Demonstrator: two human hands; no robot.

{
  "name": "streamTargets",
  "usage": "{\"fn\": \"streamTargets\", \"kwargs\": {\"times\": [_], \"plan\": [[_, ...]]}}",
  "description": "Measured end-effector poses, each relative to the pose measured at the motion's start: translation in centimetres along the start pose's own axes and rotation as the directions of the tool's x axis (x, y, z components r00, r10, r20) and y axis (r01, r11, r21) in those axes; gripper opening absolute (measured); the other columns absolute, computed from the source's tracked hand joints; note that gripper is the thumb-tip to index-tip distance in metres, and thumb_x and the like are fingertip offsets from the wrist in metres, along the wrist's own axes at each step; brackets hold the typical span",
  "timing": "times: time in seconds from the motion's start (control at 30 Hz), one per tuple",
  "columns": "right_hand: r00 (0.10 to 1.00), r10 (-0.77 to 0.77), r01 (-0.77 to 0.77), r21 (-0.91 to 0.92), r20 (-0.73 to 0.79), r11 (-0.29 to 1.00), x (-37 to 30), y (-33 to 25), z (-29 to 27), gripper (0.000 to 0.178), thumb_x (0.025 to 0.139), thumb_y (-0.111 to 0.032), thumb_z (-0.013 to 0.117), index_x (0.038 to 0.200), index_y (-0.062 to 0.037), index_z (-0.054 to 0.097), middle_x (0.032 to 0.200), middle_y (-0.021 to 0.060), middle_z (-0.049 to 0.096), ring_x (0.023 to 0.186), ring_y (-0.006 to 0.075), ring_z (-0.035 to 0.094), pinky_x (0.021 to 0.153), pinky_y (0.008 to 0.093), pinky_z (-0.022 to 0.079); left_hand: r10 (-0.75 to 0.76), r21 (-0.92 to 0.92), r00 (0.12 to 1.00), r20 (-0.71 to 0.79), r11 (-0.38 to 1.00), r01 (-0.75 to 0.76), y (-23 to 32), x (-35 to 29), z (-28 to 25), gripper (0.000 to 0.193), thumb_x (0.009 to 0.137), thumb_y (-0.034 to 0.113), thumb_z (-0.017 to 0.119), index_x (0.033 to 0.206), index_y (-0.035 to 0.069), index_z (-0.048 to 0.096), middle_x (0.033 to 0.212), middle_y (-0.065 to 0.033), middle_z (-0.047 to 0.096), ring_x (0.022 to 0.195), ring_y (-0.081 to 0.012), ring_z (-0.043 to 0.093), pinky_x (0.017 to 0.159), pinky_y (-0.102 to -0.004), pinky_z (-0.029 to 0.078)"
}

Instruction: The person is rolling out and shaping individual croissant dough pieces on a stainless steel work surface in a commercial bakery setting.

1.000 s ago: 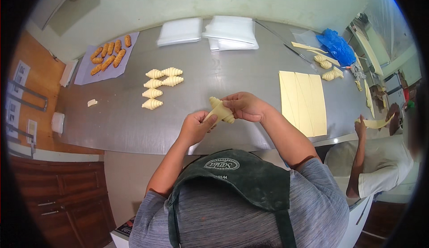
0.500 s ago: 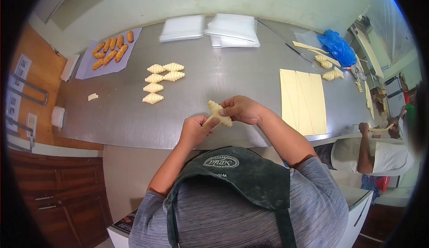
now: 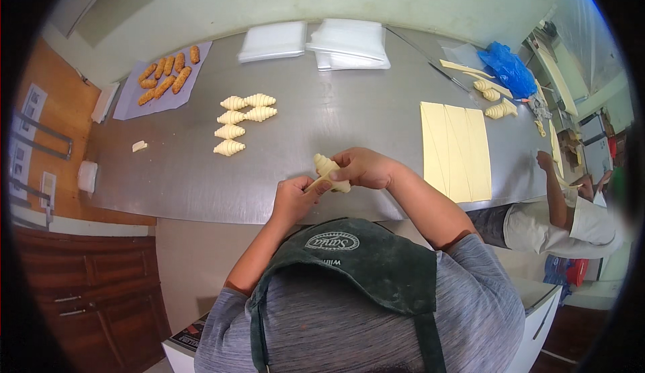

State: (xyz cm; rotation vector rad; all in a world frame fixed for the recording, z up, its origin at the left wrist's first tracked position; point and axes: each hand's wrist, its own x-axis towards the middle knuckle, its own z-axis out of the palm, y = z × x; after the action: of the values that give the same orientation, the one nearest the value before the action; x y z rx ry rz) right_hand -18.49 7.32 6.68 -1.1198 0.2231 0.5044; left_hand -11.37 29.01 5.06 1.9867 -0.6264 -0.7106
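Observation:
Both my hands hold one pale rolled piece of dough, a raw croissant (image 3: 327,169), just above the near edge of the steel table (image 3: 336,114). My left hand (image 3: 294,199) pinches its thin lower end. My right hand (image 3: 363,168) closes over its right side. Several shaped raw croissants (image 3: 240,122) lie in two short rows on the table, to the left and farther away. A flat yellow dough sheet (image 3: 455,149), scored into triangles, lies to the right of my hands.
Baked golden pastries (image 3: 166,77) rest on a paper sheet at the far left. White folded sheets (image 3: 316,39) lie at the back. A blue bag (image 3: 507,69) and more dough pieces (image 3: 494,94) sit far right, where another person's hand (image 3: 545,162) reaches in.
The croissant and both my hands have stayed near the table's front edge, shifting slightly as the dough turns. The person at the right has moved closer and raised a hand.

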Motion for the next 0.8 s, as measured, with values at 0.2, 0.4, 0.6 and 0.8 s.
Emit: {"fn": "streamTargets", "kwargs": {"times": [0.2,0.4,0.6,0.8], "plan": [[0.995,0.035,-0.043,-0.086,-0.097,0.995,0.0,-0.2,-0.7,0.059,0.081,-0.022,0.084,0.127,0.0066,0.058,0.114,0.0112,0.068,0.105,0.0208,0.065,0.095,0.0339,0.050,0.017,-0.031,1.000,-0.025,0.999,-0.018,-0.3,-0.5,0.1,0.047,0.088,0.047,0.074,0.075,0.002,0.073,0.060,-0.0040,0.067,0.055,-0.0091,0.058,0.053,-0.0281,0.046],[1.000,0.014,-0.015,0.049,0.004,0.999,0.1,0.6,-0.6,0.055,0.084,-0.021,0.081,0.126,0.0067,0.059,0.114,0.0115,0.067,0.103,0.0206,0.065,0.092,0.0342,0.051,0.013,-0.020,0.999,-0.034,1.000,-0.013,-0.8,0.0,0.4,0.046,0.089,0.046,0.074,0.078,0.002,0.074,0.061,-0.0047,0.067,0.055,-0.0096,0.060,0.053,-0.0280,0.047],[1.000,0.002,-0.001,-0.042,0.017,0.999,-0.3,0.3,0.7,0.059,0.084,-0.022,0.081,0.130,0.0058,0.057,0.115,0.0100,0.067,0.104,0.0193,0.064,0.093,0.0329,0.050,0.040,-0.004,0.998,-0.049,0.999,-0.040,-1.4,-0.5,0.2,0.044,0.089,0.045,0.074,0.077,0.002,0.073,0.061,-0.0055,0.067,0.055,-0.0096,0.061,0.053,-0.0277,0.047],[0.996,0.000,-0.007,0.069,0.092,0.998,0.1,0.8,-0.9,0.059,0.083,-0.021,0.082,0.130,0.0045,0.059,0.113,0.0096,0.067,0.103,0.0188,0.064,0.091,0.0329,0.050,0.026,-0.027,0.998,-0.061,0.999,-0.028,-1.6,0.0,0.8,0.045,0.089,0.044,0.074,0.076,0.002,0.072,0.062,-0.0050,0.068,0.055,-0.0096,0.060,0.053,-0.0269,0.046]]}}
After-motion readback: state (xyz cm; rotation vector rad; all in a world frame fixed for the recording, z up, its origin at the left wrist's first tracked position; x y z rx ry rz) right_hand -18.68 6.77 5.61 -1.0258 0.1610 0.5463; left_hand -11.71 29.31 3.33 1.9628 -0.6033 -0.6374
